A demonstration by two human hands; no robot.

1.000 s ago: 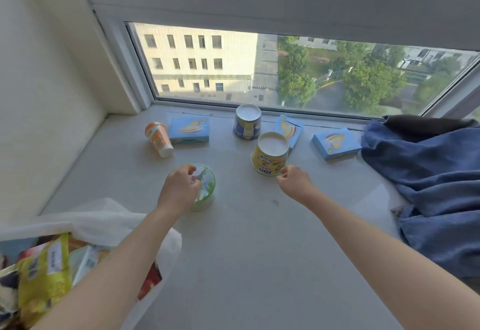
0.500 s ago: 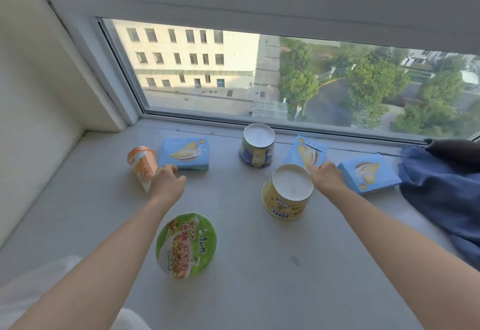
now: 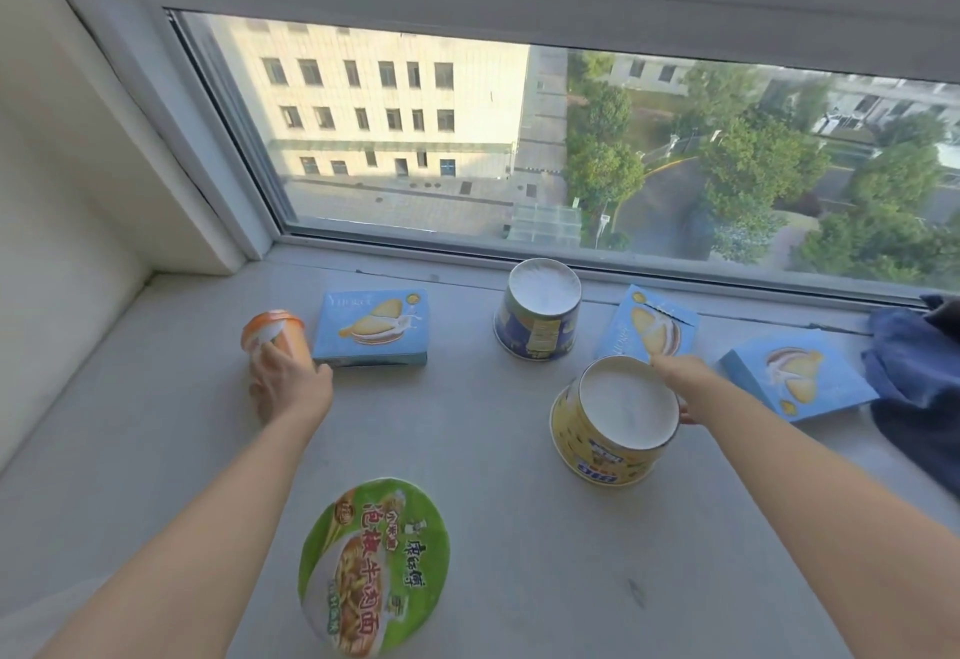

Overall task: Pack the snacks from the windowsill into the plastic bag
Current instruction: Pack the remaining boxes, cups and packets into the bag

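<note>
Left hand [image 3: 292,389] around orange cup [image 3: 278,335]

It looks like a room in a flat or dormitory, high up, though little of the room itself shows. A wide window [image 3: 519,149] in a pale frame looks down on a cream block [image 3: 374,102] with rows of windows, and on trees [image 3: 753,165] and a road [image 3: 660,211] far below. Under the window runs a deep pale windowsill [image 3: 467,424], meeting a plain painted wall [image 3: 62,243] at the window's left. Below the glass lie groceries: a green-lidded noodle bowl [image 3: 374,565], blue snack boxes [image 3: 371,328], an orange cup [image 3: 278,331]. At the window's right end lies crumpled blue cloth [image 3: 919,378].
</note>
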